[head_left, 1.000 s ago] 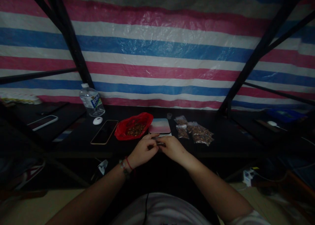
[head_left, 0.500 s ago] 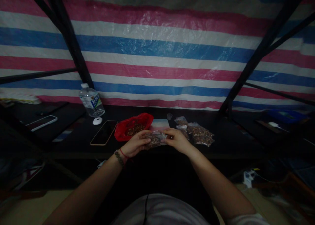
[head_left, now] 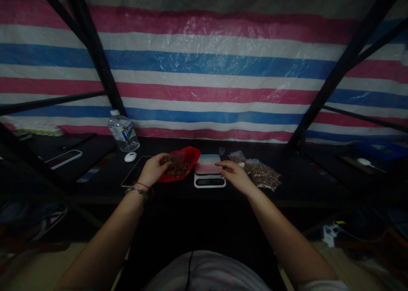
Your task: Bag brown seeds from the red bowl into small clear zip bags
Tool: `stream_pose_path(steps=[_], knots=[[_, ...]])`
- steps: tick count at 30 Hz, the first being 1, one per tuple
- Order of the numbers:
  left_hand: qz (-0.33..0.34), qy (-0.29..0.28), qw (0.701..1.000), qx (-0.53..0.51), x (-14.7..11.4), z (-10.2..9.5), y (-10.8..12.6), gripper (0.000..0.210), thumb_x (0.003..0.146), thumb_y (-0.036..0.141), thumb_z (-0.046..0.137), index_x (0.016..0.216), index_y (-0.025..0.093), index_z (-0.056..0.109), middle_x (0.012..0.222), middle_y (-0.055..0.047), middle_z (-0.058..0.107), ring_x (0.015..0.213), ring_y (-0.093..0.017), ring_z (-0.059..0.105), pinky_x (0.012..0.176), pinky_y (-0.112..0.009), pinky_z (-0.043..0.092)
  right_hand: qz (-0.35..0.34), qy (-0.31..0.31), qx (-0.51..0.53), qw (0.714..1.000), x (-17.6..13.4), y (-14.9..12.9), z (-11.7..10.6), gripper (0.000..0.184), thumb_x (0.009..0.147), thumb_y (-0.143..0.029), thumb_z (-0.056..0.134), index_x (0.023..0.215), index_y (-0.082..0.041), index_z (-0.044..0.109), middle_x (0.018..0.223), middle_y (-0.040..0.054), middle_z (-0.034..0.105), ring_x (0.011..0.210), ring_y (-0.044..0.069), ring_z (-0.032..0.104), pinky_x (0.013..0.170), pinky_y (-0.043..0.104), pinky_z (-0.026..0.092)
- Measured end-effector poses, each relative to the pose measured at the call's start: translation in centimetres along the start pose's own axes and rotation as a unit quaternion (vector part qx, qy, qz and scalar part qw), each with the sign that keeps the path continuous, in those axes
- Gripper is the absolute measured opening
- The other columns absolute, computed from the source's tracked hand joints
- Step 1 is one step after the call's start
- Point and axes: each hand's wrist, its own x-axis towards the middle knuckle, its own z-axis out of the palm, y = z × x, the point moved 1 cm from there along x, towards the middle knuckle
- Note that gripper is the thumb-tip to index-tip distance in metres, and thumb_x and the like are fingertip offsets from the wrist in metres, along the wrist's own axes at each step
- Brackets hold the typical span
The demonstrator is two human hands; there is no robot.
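Note:
My left hand [head_left: 154, 170] is closed at the left side of the red plastic bag [head_left: 193, 157], which lies open with small brown pieces [head_left: 178, 168] inside. Between its fingers is the edge of a clear zip bag [head_left: 174, 157], tilted over the red bag; its outline is dim. My right hand [head_left: 235, 175] holds nothing, its fingers apart and the index finger stretched toward the right edge of a small digital scale [head_left: 207, 168]. Several filled zip bags [head_left: 263, 175] lie just right of that hand, one of them partly behind it.
A phone [head_left: 135, 172] lies partly under my left hand. Farther left are a white mouse-like object [head_left: 130, 156], a clear bottle [head_left: 124, 131] and another phone [head_left: 65, 158]. Behind the scale stands a small clear cup [head_left: 222, 151]. Dark metal posts [head_left: 103, 66] flank the striped sheet.
The filled zip bag that both hands held in front of the scale has gone left with my left hand over the red bag. My right hand has let go, uncovering the scale.

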Motion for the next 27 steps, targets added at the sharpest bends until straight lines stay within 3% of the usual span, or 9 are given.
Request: stream_pose_path(steps=[6, 10, 15, 22, 27], knots=[[0.078, -0.058, 0.982, 0.165, 3.0, -0.3, 1.3, 0.03, 0.08, 0.029, 0.051, 0.105, 0.019, 0.064, 0.105, -0.008, 0.068, 0.094, -0.023, 0.063, 0.086, -0.032, 0.045, 0.008, -0.005, -0.012, 1.0, 0.0, 0.4, -0.5, 0.028, 0.079, -0.03, 0.056, 0.104, -0.02, 0.066, 0.099, 0.0057, 0.064, 0.07, 0.013, 0.057, 0.063, 0.027, 0.047], [0.122, -0.07, 0.969, 0.206, 5.6, -0.7, 2.7, 0.03, 0.079, 0.026, 0.05, 0.104, 0.02, 0.065, 0.105, -0.008, 0.068, 0.095, -0.022, 0.062, 0.085, -0.029, 0.044, 0.0, -0.009, -0.027, 1.0, 0.0, 0.7, -0.9, 0.027, 0.08, -0.03, 0.056, 0.104, -0.021, 0.066, 0.098, 0.0056, 0.065, 0.073, 0.014, 0.058, 0.066, 0.028, 0.047], [0.119, -0.148, 0.953, 0.238, 7.9, -0.9, 3.5, 0.03, 0.077, 0.029, 0.049, 0.098, 0.019, 0.069, 0.098, -0.008, 0.07, 0.088, -0.022, 0.063, 0.078, -0.027, 0.045, -0.036, -0.02, -0.07, 0.997, 0.1, 0.2, -1.4, 0.025, 0.081, -0.028, 0.057, 0.103, -0.022, 0.067, 0.101, 0.0059, 0.064, 0.083, 0.016, 0.059, 0.075, 0.03, 0.047], [0.127, -0.171, 0.952, 0.222, 7.9, -1.3, 4.5, 0.034, 0.076, 0.034, 0.046, 0.096, 0.02, 0.07, 0.092, -0.007, 0.071, 0.082, -0.021, 0.064, 0.075, -0.026, 0.045, -0.042, -0.043, -0.08, 0.995, 0.0, -0.3, -1.8, 0.023, 0.081, -0.025, 0.057, 0.101, -0.022, 0.068, 0.099, 0.006, 0.065, 0.087, 0.017, 0.059, 0.078, 0.031, 0.046], [0.13, -0.167, 0.958, 0.191, 7.5, -1.3, 3.9, 0.031, 0.071, 0.032, 0.049, 0.09, 0.022, 0.072, 0.09, -0.006, 0.072, 0.081, -0.022, 0.064, 0.075, -0.027, 0.046, -0.044, -0.06, -0.081, 0.994, -0.2, -0.5, -1.7, 0.023, 0.081, -0.025, 0.058, 0.102, -0.022, 0.067, 0.099, 0.0063, 0.065, 0.084, 0.017, 0.059, 0.076, 0.031, 0.047]])
